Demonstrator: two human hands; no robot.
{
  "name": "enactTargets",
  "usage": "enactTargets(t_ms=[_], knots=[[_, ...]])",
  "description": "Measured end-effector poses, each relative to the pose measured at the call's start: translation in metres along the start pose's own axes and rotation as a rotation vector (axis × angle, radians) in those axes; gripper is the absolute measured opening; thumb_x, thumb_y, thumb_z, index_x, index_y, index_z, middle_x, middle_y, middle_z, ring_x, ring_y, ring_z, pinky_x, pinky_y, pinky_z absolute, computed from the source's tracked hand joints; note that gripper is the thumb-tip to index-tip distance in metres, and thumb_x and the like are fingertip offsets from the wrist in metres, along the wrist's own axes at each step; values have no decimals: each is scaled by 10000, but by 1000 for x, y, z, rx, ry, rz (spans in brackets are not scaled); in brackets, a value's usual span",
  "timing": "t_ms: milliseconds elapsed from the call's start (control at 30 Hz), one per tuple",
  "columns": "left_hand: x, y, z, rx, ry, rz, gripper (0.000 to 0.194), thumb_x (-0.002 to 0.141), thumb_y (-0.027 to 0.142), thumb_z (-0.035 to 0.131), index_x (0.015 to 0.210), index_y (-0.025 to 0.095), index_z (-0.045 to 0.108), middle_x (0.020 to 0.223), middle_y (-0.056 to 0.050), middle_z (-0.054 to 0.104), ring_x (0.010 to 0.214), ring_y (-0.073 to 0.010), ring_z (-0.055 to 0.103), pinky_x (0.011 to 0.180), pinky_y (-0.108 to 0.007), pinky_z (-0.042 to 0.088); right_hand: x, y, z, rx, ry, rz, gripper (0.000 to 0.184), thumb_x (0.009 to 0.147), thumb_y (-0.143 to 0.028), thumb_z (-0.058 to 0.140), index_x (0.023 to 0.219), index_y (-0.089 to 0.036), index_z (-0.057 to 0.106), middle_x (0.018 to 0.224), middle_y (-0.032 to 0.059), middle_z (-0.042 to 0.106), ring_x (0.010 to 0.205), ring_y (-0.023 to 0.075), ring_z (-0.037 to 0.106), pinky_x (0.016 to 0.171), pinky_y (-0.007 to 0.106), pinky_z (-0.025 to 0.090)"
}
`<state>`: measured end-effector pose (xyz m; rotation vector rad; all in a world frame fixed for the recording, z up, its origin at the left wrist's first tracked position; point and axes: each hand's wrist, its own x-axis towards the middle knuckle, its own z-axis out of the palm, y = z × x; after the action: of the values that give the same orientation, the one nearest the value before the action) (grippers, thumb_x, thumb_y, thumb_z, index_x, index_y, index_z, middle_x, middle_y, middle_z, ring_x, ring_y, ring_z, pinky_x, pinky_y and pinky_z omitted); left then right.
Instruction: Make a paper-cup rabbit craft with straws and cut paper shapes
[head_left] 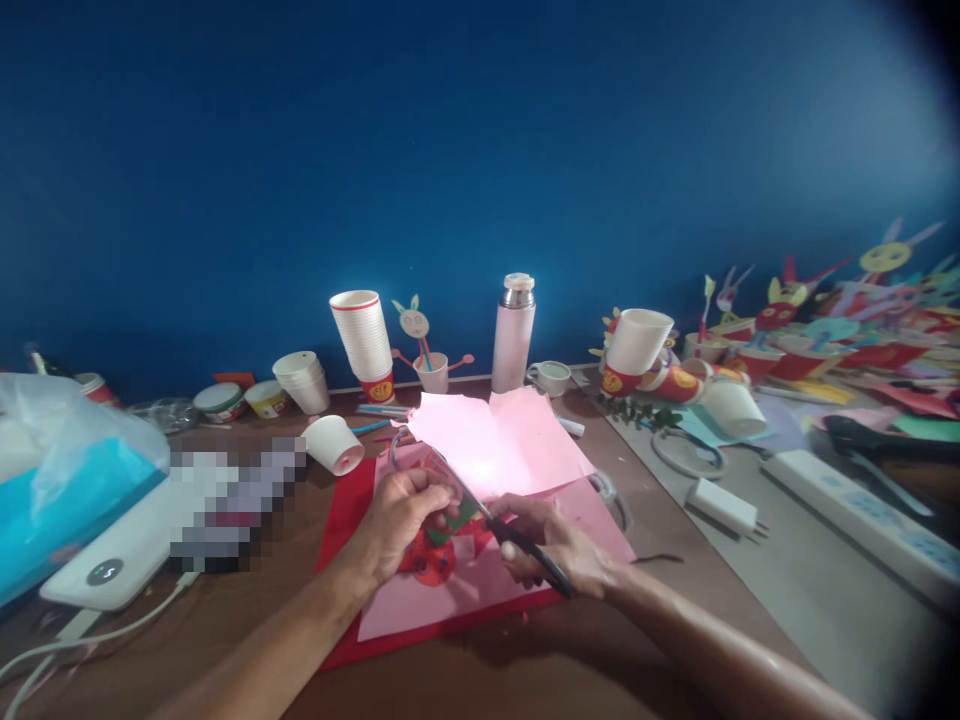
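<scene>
Now scissors (534,553) in right grip (536,545).

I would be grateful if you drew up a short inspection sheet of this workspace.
Surface: brown table, grey section at right; small scraps near the red sheet.
Job's things: scissors, green piece, pink sheets over the red sheet.
Clutter: cup stack, flask, plastic bag; paper figures crowded at right.
Hands: left hand holds the green piece; right hand holds the scissors.
Cables: white cable at left; coiled cable near the adapter and power strip.
Surroundings: blue wall behind; other people, nothing seen.
</scene>
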<state>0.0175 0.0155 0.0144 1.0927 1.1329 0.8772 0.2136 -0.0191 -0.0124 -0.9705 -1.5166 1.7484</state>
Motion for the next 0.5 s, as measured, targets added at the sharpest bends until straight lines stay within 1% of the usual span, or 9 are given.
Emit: enactTargets(t_ms=[200, 500], knots=[[-1, -1, -2, -21, -30, 11, 75, 647, 194, 596, 635, 126, 625, 559, -14, 621, 491, -90, 535, 491, -195, 407, -2, -6, 2, -48, 32, 15, 465, 659, -475, 641, 962, -152, 500, 578, -34, 502, 460, 62, 454, 423, 169, 347], [3, -2, -3, 3, -50, 28, 92, 656, 210, 599, 628, 127, 625, 577, -20, 618, 510, -106, 541, 500, -214, 405, -4, -11, -1, -123, 51, 60, 420, 672, -481, 625, 936, -171, 522, 565, -39, 503, 454, 66, 463, 420, 167, 360]])
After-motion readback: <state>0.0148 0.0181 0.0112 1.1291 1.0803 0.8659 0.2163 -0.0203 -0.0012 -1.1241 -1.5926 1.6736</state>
